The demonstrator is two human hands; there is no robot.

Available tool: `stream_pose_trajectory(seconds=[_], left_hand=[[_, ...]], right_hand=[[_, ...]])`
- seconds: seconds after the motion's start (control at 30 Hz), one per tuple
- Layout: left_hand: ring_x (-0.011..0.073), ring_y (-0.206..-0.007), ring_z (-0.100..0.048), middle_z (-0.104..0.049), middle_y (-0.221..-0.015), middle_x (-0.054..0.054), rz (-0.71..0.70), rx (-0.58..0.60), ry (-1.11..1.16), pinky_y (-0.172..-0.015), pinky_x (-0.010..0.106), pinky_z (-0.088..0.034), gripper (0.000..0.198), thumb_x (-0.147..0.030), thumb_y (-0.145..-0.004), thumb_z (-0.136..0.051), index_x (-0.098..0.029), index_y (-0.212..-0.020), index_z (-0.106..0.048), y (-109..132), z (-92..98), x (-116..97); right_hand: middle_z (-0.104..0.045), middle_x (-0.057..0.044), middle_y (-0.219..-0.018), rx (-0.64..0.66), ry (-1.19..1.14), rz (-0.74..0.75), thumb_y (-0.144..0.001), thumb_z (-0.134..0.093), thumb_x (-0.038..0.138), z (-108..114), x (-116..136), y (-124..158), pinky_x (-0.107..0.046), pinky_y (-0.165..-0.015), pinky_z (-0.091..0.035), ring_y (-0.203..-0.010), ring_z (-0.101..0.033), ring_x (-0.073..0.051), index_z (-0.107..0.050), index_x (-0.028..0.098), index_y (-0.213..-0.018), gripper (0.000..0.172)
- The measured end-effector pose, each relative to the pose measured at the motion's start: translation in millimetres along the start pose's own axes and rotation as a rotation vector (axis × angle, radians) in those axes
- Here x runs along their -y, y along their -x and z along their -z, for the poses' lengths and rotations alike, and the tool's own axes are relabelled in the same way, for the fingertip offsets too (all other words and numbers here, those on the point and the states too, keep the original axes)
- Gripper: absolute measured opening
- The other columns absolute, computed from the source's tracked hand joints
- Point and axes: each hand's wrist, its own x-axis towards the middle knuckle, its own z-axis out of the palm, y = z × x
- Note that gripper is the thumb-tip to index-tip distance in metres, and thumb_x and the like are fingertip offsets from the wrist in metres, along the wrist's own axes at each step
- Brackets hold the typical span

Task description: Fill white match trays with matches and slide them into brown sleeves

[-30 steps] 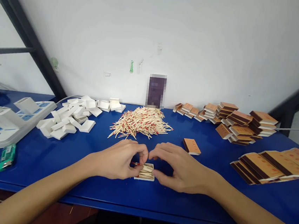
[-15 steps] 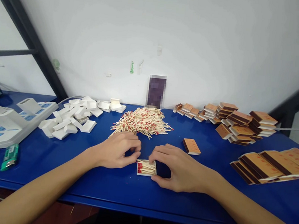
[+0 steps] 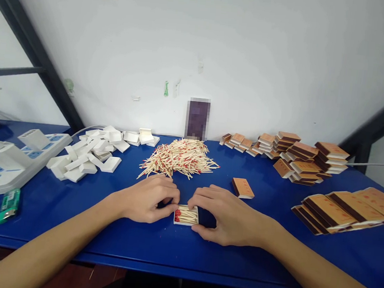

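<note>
A small white matchbox tray [image 3: 185, 223] lies on the blue table in front of me, filled with red-tipped matches [image 3: 187, 215]. My right hand [image 3: 227, 217] grips the tray at its right end, index finger at the far side and thumb at the near corner. At the upper left corner of the tray is my left hand [image 3: 151, 198], its thumb and fingertips pinched together; what is between them, if anything, is too small to tell. Just beyond both hands spreads a big pile of loose matches [image 3: 180, 156]. One matchbox sleeve [image 3: 243, 188] lies beyond my right hand.
White empty trays [image 3: 89, 152] are heaped at left, near a power strip [image 3: 23, 164] and a green packet [image 3: 8, 205]. Matchbox sleeves [image 3: 304, 159] stand stacked at the back right, with flatter ones [image 3: 345, 208] nearer. A pixelated dark rectangle [image 3: 197, 119] is by the wall.
My left fingertips have come down slightly at the tray's left corner. The matches there lie more level within the tray. My right hand keeps its hold; the whole view has shifted a little.
</note>
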Motion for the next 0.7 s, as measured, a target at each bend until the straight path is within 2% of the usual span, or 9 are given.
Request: stream_pose_trajectory(seconds=[0.1, 0.33, 0.47, 0.7], left_hand=[[0.0138, -0.067, -0.047, -0.056, -0.069, -0.002, 0.018, 0.009, 0.020, -0.072, 0.029, -0.035, 0.009, -0.018, -0.089, -0.055, -0.018, -0.080, -0.056, -0.6, -0.8, 1.3], [0.0147, -0.069, -0.051, -0.058, -0.072, 0.000, 0.062, 0.000, 0.033, -0.069, 0.028, -0.036, 0.027, -0.037, -0.099, -0.046, -0.018, -0.085, -0.057, -2.0, -4.8, 3.7], [0.0158, -0.074, -0.053, -0.059, -0.078, 0.002, 0.076, -0.064, -0.039, -0.072, 0.029, -0.038, 0.031, -0.032, -0.103, -0.034, -0.017, -0.088, -0.057, -1.9, -3.1, 5.9], [0.0181, -0.081, -0.055, -0.062, -0.087, 0.004, 0.143, -0.172, -0.190, -0.076, 0.032, -0.040, 0.024, -0.029, -0.100, -0.037, -0.017, -0.095, -0.058, 0.9, -0.4, 20.6]], right_hand=[[-0.063, -0.003, -0.091, -0.002, 0.000, 0.005, -0.083, -0.066, 0.028, 0.6, 0.2, -0.2, -0.036, -0.082, -0.041, -0.082, -0.056, -0.019, -0.061, 0.019, -0.101, 0.021], [-0.064, -0.004, -0.096, -0.003, -0.007, 0.018, -0.083, -0.065, 0.027, 0.6, 0.1, -0.3, -0.037, -0.084, -0.041, -0.087, -0.058, -0.020, -0.063, 0.019, -0.109, 0.027], [-0.063, -0.006, -0.101, -0.011, 0.002, 0.033, -0.085, -0.064, 0.028, -1.1, -0.9, 1.1, -0.038, -0.086, -0.042, -0.087, -0.058, -0.020, -0.065, 0.020, -0.113, 0.029], [-0.063, -0.005, -0.103, 0.013, 0.014, 0.019, -0.086, -0.063, 0.028, 1.0, 1.3, 1.0, -0.038, -0.086, -0.042, -0.087, -0.058, -0.020, -0.068, 0.023, -0.108, 0.024]])
